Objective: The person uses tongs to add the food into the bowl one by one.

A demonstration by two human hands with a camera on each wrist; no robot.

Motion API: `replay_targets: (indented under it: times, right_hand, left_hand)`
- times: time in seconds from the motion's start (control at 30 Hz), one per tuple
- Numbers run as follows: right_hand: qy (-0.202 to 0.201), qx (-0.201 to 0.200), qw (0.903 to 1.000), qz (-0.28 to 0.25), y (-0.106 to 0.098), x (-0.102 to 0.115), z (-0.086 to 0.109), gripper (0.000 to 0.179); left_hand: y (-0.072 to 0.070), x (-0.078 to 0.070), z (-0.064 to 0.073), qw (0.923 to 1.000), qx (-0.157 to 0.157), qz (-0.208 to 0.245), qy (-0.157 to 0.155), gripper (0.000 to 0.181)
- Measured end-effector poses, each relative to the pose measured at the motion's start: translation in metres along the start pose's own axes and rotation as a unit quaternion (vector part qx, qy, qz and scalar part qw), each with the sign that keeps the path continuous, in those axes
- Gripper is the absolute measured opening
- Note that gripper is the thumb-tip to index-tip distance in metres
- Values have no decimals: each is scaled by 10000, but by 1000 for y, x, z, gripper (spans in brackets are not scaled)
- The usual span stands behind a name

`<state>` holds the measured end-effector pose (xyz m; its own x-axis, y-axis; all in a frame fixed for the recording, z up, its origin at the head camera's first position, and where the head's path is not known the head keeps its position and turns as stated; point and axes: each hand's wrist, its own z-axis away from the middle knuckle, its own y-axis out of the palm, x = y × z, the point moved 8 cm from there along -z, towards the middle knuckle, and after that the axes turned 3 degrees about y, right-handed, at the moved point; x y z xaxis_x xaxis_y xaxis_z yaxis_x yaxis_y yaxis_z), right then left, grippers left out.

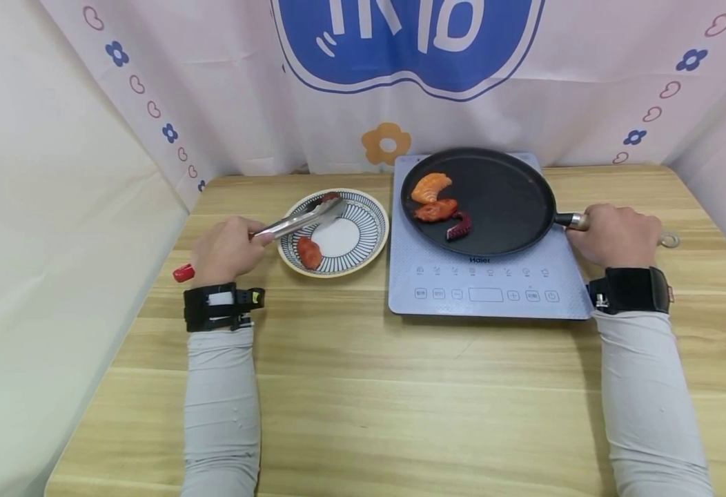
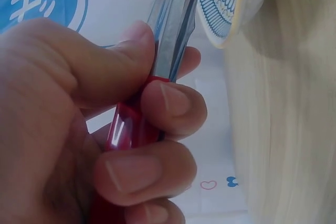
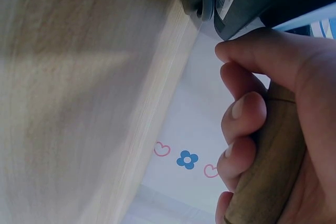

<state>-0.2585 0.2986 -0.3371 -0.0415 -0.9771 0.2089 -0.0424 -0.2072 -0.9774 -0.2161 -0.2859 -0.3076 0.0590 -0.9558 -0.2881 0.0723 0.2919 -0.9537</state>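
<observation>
My left hand (image 1: 225, 248) grips a pair of metal tongs (image 1: 295, 222) by their red handles (image 2: 126, 127). The tongs reach over a striped plate (image 1: 341, 238), their tips at a dark red piece of food (image 1: 328, 198) by its far rim. A red piece (image 1: 309, 253) lies at the plate's near left. On the right, my right hand (image 1: 617, 235) holds a flat black frying pan (image 1: 506, 200), fingers curled round its wooden handle (image 3: 275, 145). At the pan's left side sit an orange slice (image 1: 429, 188), a red-orange piece (image 1: 436, 210) and a curled purple octopus tentacle (image 1: 460, 226).
Under the pan is a pale induction cooker (image 1: 487, 304) with touch controls along its front. Both it and the plate stand on a wood-grain table (image 1: 413, 400). A printed white curtain (image 1: 239, 83) hangs directly behind the table's back edge.
</observation>
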Motion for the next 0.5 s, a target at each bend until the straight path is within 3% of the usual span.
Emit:
replay_targets:
  times: [0.5]
  right_hand:
    - [18, 41, 10000, 24, 0, 0, -1, 34]
  left_hand:
    - [-7, -10, 3, 9996, -50, 156, 221, 33]
